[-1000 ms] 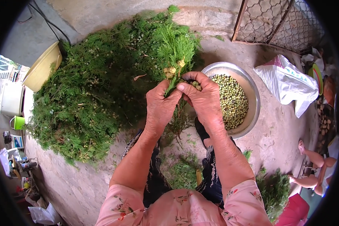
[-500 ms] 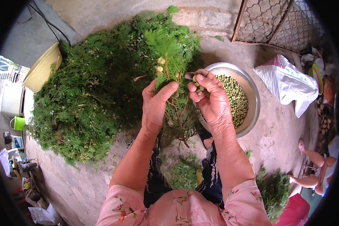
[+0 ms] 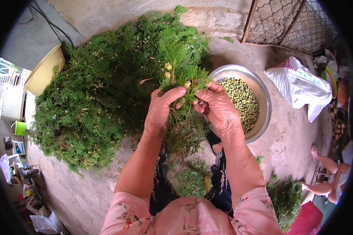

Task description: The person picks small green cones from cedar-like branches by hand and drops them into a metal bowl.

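My left hand [image 3: 157, 109] is closed round a green evergreen branch [image 3: 173, 51], thumb on top. Its stem hangs down between my forearms. Pale round cones [image 3: 168, 70] sit on the branch above my left thumb, and a darker-tipped cone [image 3: 187, 84] shows between the hands. My right hand [image 3: 222, 107] is closed at the branch's right side, its thumb and forefinger among the leaves. Small cones show partly under its curled fingers; the rest are hidden. Right beside it stands a metal bowl [image 3: 269, 105] holding many small green-yellow cones [image 3: 243, 103].
A large heap of evergreen cuttings [image 3: 78, 102] covers the floor at left, a yellow basin [image 3: 47, 70] behind it. A white sack [image 3: 300, 86] lies right of the bowl. More cuttings [image 3: 286, 199] lie lower right, near another person's legs [image 3: 321, 188]. A wire-mesh frame [image 3: 278, 23] leans at the back.
My right hand has turned inward, its fingers moving from beside the branch into its leaves. The cones it was holding are now mostly hidden. The branch has shifted slightly; my left hand still grips it.
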`<state>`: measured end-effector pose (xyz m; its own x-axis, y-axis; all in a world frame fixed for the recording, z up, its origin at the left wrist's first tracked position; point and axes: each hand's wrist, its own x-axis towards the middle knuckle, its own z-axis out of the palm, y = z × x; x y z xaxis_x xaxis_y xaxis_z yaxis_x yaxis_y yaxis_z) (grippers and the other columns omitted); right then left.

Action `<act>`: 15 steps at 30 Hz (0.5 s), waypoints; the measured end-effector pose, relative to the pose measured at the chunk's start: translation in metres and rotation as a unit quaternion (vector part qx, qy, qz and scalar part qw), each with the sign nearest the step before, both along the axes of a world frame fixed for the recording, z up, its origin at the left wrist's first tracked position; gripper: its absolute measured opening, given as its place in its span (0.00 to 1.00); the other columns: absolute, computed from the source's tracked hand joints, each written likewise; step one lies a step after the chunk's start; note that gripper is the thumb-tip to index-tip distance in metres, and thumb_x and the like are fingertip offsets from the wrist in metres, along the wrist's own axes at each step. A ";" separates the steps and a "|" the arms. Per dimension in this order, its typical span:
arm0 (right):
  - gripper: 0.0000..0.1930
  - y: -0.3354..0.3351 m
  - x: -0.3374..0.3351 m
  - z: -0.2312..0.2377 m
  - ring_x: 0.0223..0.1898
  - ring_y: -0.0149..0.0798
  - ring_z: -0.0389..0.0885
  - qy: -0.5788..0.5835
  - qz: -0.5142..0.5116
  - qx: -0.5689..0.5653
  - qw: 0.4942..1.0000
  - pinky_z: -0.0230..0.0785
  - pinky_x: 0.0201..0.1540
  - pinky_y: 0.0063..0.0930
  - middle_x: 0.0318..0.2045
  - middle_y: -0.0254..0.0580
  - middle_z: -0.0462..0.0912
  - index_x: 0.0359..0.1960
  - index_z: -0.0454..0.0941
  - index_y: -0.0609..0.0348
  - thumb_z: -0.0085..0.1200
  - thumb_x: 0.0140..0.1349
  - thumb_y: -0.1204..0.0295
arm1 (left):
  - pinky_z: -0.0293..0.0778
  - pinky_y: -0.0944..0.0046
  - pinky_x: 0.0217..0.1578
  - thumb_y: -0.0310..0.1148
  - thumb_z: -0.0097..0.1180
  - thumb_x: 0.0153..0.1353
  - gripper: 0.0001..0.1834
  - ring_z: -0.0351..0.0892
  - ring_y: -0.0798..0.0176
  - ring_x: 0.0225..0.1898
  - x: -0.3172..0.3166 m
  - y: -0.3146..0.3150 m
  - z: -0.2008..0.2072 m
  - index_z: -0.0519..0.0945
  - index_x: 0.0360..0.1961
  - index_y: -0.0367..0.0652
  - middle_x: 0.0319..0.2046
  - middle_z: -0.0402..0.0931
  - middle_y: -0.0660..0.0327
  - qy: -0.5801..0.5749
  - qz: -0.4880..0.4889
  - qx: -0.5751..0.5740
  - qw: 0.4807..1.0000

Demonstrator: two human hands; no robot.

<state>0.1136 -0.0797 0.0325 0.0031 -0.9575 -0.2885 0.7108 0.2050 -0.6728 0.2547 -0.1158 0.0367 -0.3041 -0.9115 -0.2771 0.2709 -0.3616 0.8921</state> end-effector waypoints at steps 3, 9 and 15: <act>0.06 0.000 0.002 0.001 0.19 0.25 0.69 0.051 0.013 -0.003 0.999 0.59 0.17 0.14 0.24 0.36 0.77 0.34 0.76 0.62 0.52 0.55 0.78 | 0.60 0.74 0.22 0.31 0.58 0.47 0.08 0.65 0.76 0.20 0.000 -0.002 -0.001 0.80 0.29 0.40 0.22 0.74 0.70 -0.029 -0.004 -0.006 1.000; 0.04 -0.001 0.012 -0.007 0.17 0.22 0.67 0.089 -0.049 -0.040 0.994 0.59 0.15 0.13 0.20 0.33 0.74 0.31 0.75 0.63 0.54 0.53 0.78 | 0.58 0.75 0.19 0.28 0.57 0.48 0.06 0.63 0.78 0.18 -0.003 0.003 -0.003 0.80 0.29 0.40 0.19 0.72 0.72 -0.051 0.013 -0.055 0.997; 0.04 0.003 0.022 -0.004 0.18 0.23 0.67 0.141 -0.127 0.026 0.981 0.58 0.16 0.13 0.19 0.34 0.73 0.31 0.74 0.64 0.54 0.53 0.79 | 0.61 0.76 0.23 0.23 0.53 0.51 0.02 0.61 0.80 0.23 -0.011 0.012 -0.008 0.77 0.27 0.36 0.19 0.70 0.74 -0.109 0.089 -0.201 0.969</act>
